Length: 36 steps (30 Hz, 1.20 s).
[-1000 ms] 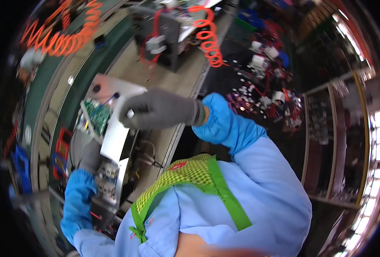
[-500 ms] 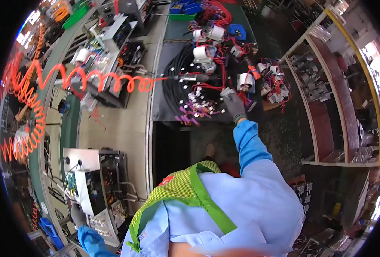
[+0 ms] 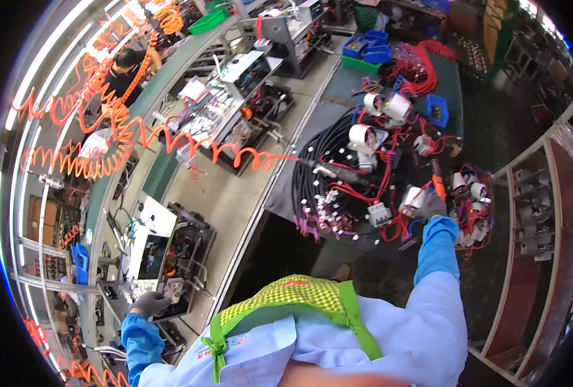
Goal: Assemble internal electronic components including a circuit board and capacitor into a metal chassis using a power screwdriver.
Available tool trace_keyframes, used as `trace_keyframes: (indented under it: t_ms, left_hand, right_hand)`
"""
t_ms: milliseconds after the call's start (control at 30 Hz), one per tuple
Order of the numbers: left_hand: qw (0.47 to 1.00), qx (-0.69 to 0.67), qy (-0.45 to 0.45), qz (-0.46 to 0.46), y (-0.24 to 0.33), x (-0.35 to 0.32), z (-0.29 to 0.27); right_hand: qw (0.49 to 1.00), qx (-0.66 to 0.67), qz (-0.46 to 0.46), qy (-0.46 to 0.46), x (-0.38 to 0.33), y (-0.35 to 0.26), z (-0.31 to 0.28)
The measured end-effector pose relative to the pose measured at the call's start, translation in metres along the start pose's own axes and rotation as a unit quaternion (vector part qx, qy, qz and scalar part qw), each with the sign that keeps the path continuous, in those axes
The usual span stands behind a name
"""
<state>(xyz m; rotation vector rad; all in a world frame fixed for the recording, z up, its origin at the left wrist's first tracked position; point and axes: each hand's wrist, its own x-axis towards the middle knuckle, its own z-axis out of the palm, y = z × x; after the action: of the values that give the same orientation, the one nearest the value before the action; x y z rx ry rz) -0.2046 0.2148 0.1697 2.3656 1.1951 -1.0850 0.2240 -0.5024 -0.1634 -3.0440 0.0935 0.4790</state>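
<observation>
right hand point(image 3: 432, 208), gloved, curls around a white wire spool point(image 3: 413, 197) amid red cables; left hand point(image 3: 150, 302) rests closed on the open metal chassis point(image 3: 170, 258) edge.

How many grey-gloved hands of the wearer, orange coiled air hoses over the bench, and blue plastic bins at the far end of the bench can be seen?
Grey-gloved hands: 2, the left hand on the open metal chassis and the right hand among the red wire bundles.
Orange coiled air hoses: at least 3.
Blue plastic bins: about 3.
Total: about 8.
</observation>
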Motion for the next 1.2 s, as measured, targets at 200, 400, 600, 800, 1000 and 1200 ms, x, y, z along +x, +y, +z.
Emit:
trace_keyframes:
  t_ms: [200,400,600,800,1000,1200]
  left_hand:
    - [0.884,0.004,0.055,0.463,0.176,0.068,0.052]
    - [0.745,0.037,0.053,0.664,0.365,0.07,0.067]
    - [0.604,0.002,0.173,0.778,0.523,0.051,0.096]
    - [0.625,-0.212,0.231,0.715,0.609,-0.015,0.111]
    - [0.47,-0.459,0.179,0.733,0.629,-0.033,-0.009]
    - [0.236,-0.573,0.219,0.754,0.603,-0.117,-0.127]
  right_hand:
    - [0.993,0.079,-0.051,0.068,-0.044,-0.038,-0.054]
    - [0.865,0.35,-0.156,0.323,-0.112,-0.04,-0.151]
    - [0.831,0.229,-0.237,0.447,-0.133,-0.077,-0.281]
    - [0.722,0.381,-0.313,0.485,-0.187,-0.126,-0.379]
    - [0.628,0.074,-0.149,0.76,-0.225,-0.117,-0.427]
    - [0.633,0.296,-0.287,0.655,-0.228,-0.129,-0.425]
